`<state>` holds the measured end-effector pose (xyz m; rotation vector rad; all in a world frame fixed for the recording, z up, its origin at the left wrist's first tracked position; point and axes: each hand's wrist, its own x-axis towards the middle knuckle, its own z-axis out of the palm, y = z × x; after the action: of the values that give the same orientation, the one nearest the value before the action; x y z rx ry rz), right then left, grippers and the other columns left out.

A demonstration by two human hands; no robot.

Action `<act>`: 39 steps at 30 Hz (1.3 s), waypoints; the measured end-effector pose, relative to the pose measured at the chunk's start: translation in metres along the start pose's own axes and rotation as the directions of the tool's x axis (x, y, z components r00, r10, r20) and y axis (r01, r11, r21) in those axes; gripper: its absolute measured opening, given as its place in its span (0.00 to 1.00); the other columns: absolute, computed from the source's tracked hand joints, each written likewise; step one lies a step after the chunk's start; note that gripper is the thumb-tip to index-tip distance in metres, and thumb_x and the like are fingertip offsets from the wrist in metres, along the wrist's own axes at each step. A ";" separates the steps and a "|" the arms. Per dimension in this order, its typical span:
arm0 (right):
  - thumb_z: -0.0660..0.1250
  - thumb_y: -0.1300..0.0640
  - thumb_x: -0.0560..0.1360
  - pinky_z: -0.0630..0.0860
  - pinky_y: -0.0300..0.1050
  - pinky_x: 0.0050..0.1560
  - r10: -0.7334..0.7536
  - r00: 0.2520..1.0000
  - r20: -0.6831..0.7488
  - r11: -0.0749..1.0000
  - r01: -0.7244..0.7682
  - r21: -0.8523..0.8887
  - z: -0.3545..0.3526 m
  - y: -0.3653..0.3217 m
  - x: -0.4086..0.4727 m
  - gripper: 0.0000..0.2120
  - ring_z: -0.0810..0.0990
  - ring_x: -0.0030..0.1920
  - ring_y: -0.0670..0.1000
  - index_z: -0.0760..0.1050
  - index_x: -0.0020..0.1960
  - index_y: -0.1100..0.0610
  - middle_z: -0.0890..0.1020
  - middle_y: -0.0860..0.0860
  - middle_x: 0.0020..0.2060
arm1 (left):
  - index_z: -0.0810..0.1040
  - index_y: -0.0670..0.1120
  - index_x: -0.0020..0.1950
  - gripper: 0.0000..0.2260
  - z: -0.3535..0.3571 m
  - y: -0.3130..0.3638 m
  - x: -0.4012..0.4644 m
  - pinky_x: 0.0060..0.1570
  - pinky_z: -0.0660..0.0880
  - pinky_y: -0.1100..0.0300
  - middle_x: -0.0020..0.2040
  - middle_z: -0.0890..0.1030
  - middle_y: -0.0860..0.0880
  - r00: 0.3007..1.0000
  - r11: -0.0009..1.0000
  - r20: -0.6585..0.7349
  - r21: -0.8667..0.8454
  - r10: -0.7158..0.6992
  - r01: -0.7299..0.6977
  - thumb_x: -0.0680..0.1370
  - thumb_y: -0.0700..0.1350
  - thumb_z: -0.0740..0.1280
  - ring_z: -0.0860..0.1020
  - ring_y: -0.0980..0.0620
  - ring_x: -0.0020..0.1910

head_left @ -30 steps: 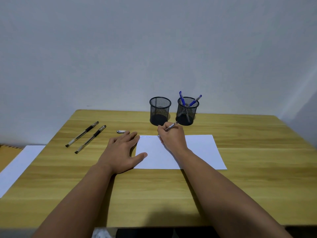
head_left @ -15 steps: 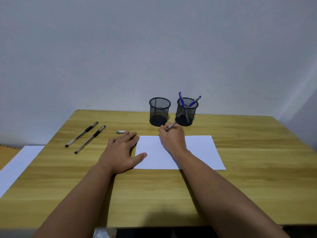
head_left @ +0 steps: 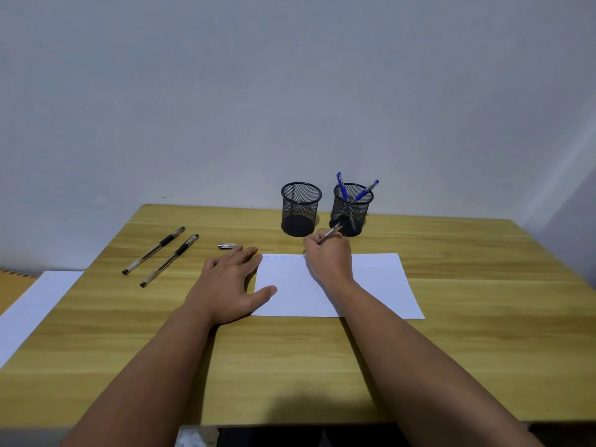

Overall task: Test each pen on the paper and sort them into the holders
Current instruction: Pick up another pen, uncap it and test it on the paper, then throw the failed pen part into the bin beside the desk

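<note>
Wooden desk [head_left: 451,333], left hand [head_left: 230,285] flat on paper [head_left: 380,285], right hand [head_left: 329,259] fingers pinching a pen [head_left: 330,233].

You face a yellow-brown wood-grain tabletop [head_left: 451,350] and a plain pale grey wall [head_left: 290,91]. Near its far edge stand two black mesh holders [head_left: 301,209]; the right one [head_left: 351,211] holds two blue pens [head_left: 366,190]. The paper [head_left: 380,285] is white with faint blue marks. Toward the left edge lie two clear pens with black grips [head_left: 153,250].
</note>
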<state>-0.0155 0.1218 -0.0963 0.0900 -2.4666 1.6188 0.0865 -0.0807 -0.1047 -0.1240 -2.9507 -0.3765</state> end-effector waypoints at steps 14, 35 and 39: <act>0.69 0.61 0.82 0.71 0.42 0.29 0.191 0.979 0.069 0.921 -0.203 0.333 -0.012 -0.018 0.009 0.13 0.74 0.27 0.50 0.71 0.41 0.60 0.73 0.53 0.29 | 0.64 0.54 0.80 0.38 -0.003 0.001 -0.002 0.75 0.55 0.47 0.81 0.61 0.57 1.000 0.999 -0.013 -0.041 0.003 -0.003 0.75 0.73 0.57 0.52 0.54 0.82; 0.76 0.62 0.78 0.69 0.38 0.30 0.102 0.895 0.434 0.931 -0.239 0.276 -0.057 -0.040 0.014 0.07 0.78 0.30 0.45 0.85 0.56 0.61 0.90 0.57 0.48 | 0.83 0.51 0.59 0.09 -0.027 -0.021 0.034 0.44 0.73 0.54 0.54 0.80 0.51 0.966 0.982 -0.179 -0.013 -0.186 0.187 0.82 0.49 0.66 0.77 0.47 0.56; 0.76 0.66 0.77 0.67 0.36 0.27 0.015 0.907 0.420 0.979 -0.099 0.179 -0.055 -0.036 0.005 0.05 0.72 0.31 0.46 0.87 0.52 0.60 0.85 0.55 0.40 | 0.82 0.51 0.59 0.09 -0.039 -0.011 0.030 0.43 0.73 0.55 0.52 0.80 0.51 0.958 0.970 -0.230 -0.207 -0.173 0.125 0.82 0.48 0.65 0.80 0.50 0.47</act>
<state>-0.0080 0.1577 -0.0414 0.4413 -2.6125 2.0507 0.0615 -0.0993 -0.0650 0.1170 -2.6805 -0.6467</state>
